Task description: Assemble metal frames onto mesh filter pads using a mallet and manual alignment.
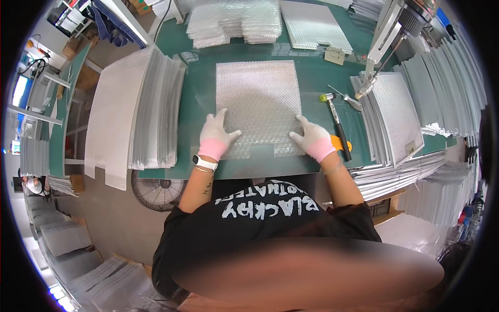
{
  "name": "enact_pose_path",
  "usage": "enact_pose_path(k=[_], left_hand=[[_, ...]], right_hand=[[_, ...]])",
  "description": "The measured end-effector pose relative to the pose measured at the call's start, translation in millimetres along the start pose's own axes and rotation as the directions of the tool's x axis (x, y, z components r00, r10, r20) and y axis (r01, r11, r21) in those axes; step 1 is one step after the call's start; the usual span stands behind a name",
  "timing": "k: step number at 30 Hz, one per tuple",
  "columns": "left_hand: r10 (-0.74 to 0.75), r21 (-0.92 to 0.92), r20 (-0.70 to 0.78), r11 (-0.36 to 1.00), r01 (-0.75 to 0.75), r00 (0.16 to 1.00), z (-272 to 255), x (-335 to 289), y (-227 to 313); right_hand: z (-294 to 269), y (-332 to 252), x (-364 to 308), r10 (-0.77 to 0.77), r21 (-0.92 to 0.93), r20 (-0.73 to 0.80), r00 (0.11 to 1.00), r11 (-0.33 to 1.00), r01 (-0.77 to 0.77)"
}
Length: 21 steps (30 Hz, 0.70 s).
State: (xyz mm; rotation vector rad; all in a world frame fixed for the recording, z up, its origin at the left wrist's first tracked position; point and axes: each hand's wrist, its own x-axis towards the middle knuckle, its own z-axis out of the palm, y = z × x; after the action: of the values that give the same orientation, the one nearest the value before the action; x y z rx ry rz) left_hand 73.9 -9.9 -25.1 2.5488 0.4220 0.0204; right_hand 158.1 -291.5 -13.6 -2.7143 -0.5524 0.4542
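A silvery metal mesh sheet with a notch in its near edge lies flat on the green worktable in front of me. My left hand, in a white glove with a pink cuff, rests at the sheet's left edge, fingers spread and the thumb on the mesh. At the right edge lies my right hand, gloved the same way, its thumb and fingers apart. Both hands touch the sheet without closing round it. Right of it lie a hammer with a green-and-white head and a screwdriver.
Tall stacks of mesh sheets stand on the left and right. Further piles line the table's far side. Near the right stack, a metal arm reaches down. An orange object lies partly under the hammer. A fan stands below.
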Motion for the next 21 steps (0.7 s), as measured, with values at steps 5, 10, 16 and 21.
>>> enact_pose_path(k=[5,10,16,21], left_hand=[[0.094,0.366,0.040,0.925,-0.102,0.995,-12.5,14.6,1.6],[0.213,0.371,0.217,0.885,-0.282,0.953,-10.5,4.0,0.7],[0.197,0.425,0.122,0.875,-0.231,0.973,-6.5,-54.3,11.9],[0.435,0.365,-0.232,0.868,-0.337,0.870,-16.9,-96.3,31.6]], right_hand=[[-55.5,68.2,91.9,-0.160,0.005,-0.245,0.956,0.986,0.166],[-71.3,179.2,235.0,0.073,-0.217,-0.504,0.861,0.954,-0.208],[-64.9,146.1,230.5,0.030,-0.370,-0.265,0.964,0.920,-0.130],[-64.0,142.9,223.3,0.076,-0.439,-0.229,0.970,0.882,-0.172]])
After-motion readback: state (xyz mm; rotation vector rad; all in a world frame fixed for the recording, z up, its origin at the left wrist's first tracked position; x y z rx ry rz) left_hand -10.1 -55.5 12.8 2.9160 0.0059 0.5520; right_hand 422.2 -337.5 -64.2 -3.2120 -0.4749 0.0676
